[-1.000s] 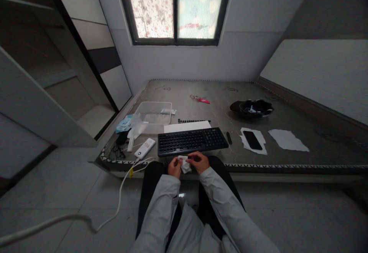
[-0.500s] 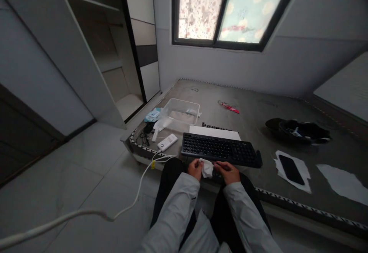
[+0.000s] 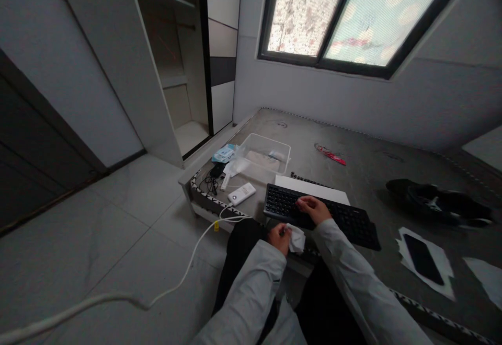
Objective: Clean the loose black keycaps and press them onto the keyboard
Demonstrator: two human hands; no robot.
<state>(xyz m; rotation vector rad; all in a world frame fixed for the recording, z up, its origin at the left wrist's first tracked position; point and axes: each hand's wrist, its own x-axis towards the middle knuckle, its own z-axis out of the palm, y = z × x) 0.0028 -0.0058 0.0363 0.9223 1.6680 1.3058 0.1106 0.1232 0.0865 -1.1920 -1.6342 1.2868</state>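
My left hand [image 3: 279, 239] is closed around a crumpled white tissue or cloth [image 3: 297, 238] at the front edge of the mattress-like surface. Fingers pinched together, my right hand [image 3: 314, 209] hovers over or touches the middle of a black keyboard [image 3: 282, 201]. Whatever is between those fingertips is too small to make out. The keyboard lies across the surface in front of my knees. Behind it is a flat white sheet or board [image 3: 309, 190], and beyond that runs a row of small black pieces that look like keycaps [image 3: 305, 179].
Left of the keyboard are a white power bank [image 3: 242, 194] with a cable, and a clear plastic box [image 3: 261, 159]. A red packet [image 3: 331, 156] lies farther back. To the right are a phone [image 3: 423, 259] on white paper and a black bag-like item [image 3: 439, 201].
My right hand has moved up and away from the tissue to the middle of the keyboard. My left hand keeps the tissue. The camera view has turned slightly left.
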